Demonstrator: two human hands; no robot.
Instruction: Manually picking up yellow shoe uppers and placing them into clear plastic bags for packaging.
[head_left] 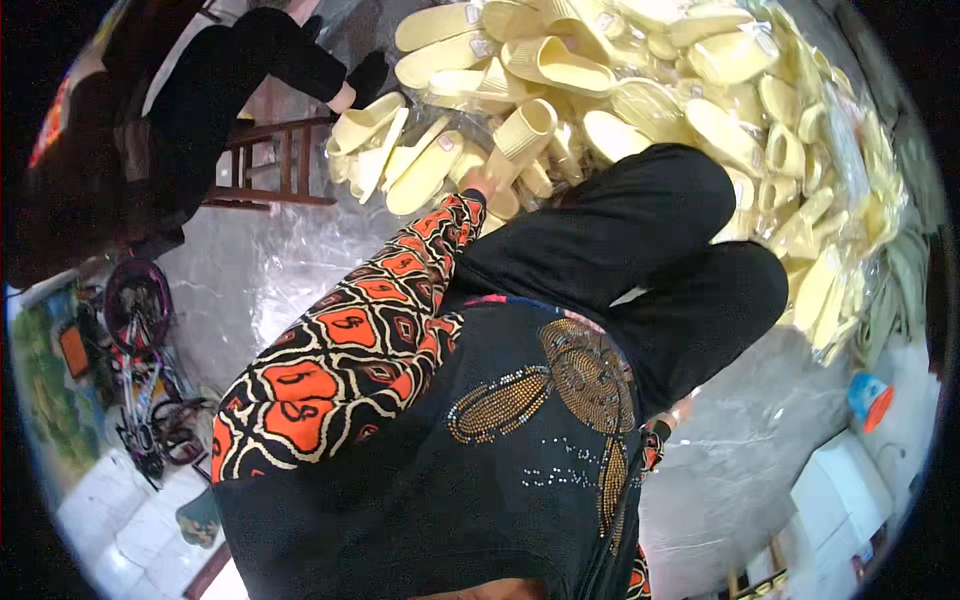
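1. Head view: grey marbled floor [270, 270] under clear plastic sheeting fills the ground; a great heap of pale yellow slippers [700, 90] spreads across the top, from 11 o'clock round to 3 o'clock.
2. Left hand [477, 183], at the end of an orange-and-black patterned sleeve [350, 340], reaches up toward 12 o'clock and grips one slipper [522, 135] at its lower end; the fingers are mostly hidden, so the exact grip cannot be told.
3. That slipper lies just at 1 o'clock from the hand, its long axis running from 7 to 1 o'clock, strap opening facing up and outward.
4. It looks like soft moulded foam, pale cream-yellow, with a broad ribbed strap, the same as its neighbours.
5. Right hand is not in view: it sits somewhere behind the black-trousered knees [640, 250] at centre, so the left hand is clearly the nearer one.
6. Another person in black [230, 70] sits at 10 o'clock by a wooden stool [270, 165], a hand near the heap's left edge.
7. Bicycle [140, 370] lies at 8 o'clock; white boxes [840, 490] sit at 4 o'clock.
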